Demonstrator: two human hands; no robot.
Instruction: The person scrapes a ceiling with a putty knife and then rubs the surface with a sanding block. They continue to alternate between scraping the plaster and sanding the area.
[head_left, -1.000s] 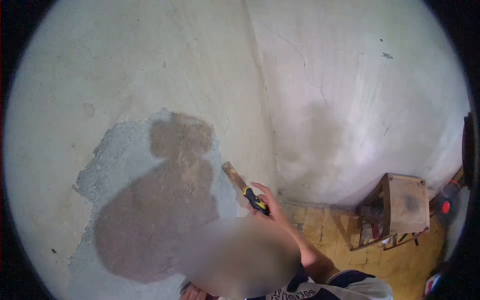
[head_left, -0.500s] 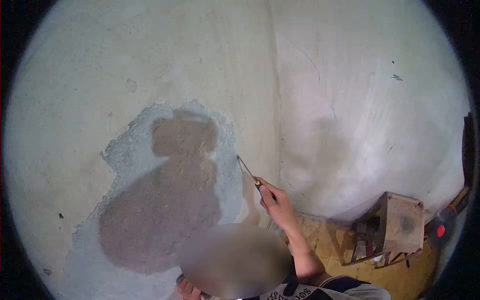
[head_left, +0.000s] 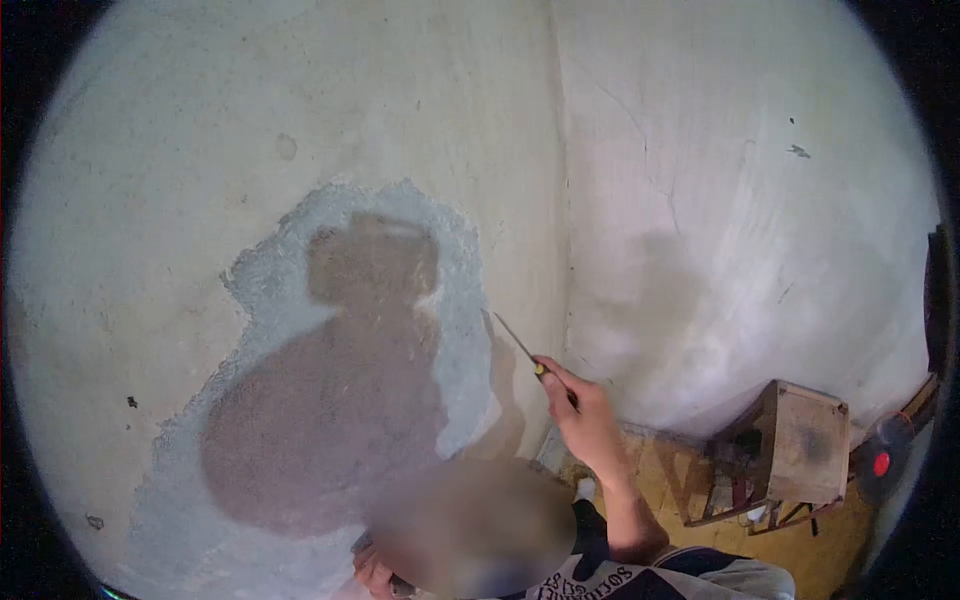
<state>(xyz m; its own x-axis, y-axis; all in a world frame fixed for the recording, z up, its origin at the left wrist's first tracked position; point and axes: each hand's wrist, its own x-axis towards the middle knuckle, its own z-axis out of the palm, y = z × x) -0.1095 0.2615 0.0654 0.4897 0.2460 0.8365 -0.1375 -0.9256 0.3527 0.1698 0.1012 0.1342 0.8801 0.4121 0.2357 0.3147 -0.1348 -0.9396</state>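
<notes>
My right hand [head_left: 582, 408] is closed round the dark and yellow handle of a thin metal tool [head_left: 515, 336]. The tool's tip points up and left, near the right edge of a bare grey-blue patch [head_left: 462, 260] on the pale wall [head_left: 150, 200]. At the bottom centre, my left hand [head_left: 372, 570] shows only in part, its fingers curled around something dark that I cannot make out. A blurred oval hides part of the view beside it. A shadow falls across the patch.
A wooden stool-like frame [head_left: 808, 445] stands on the yellow tiled floor [head_left: 655, 480] at the lower right, near the second wall [head_left: 700, 200]. Beside it are a round dark object with a red centre [head_left: 881, 464] and dark boards at the far right.
My right hand and the tool have moved a little to the right, and the tip has come away from the patch's edge. The view has shifted slightly.
</notes>
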